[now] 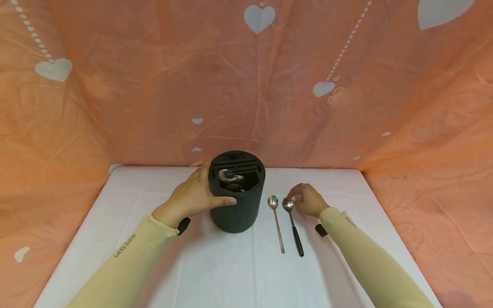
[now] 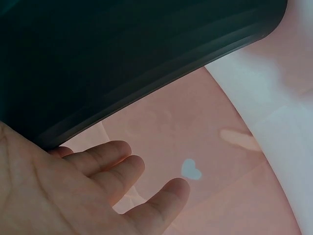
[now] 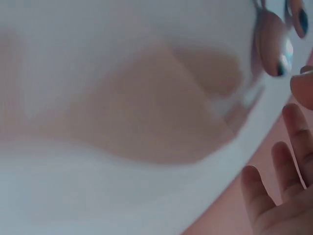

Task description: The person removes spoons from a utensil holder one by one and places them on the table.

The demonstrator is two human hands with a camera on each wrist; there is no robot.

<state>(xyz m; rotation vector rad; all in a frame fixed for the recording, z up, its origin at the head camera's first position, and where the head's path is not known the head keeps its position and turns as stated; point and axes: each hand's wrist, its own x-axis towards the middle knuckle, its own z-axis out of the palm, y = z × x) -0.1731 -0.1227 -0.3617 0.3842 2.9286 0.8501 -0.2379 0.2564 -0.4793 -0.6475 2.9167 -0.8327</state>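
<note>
A dark green-black utensil holder (image 1: 234, 216) stands upright on the table, ribbed outside, with a slotted top. Spoon bowls (image 1: 227, 175) show inside its larger opening. My left hand (image 1: 196, 194) holds the holder's left side, thumb across the front near the rim; three fingers (image 2: 159, 203) stick out away from the wall in the left wrist view. To the right lie two spoons: a slim copper-coloured one (image 1: 278, 226) and one with a black handle (image 1: 298, 241). My right hand (image 1: 306, 200) is at the latter's bowl (image 3: 274, 44), fingers relaxed, thumb close to it.
White cloth covers the table (image 1: 215, 273). An orange-pink curtain (image 1: 173, 85) with white hearts rises behind it and along both sides. The holder stands near the back edge, with the spoons lying side by side to its right.
</note>
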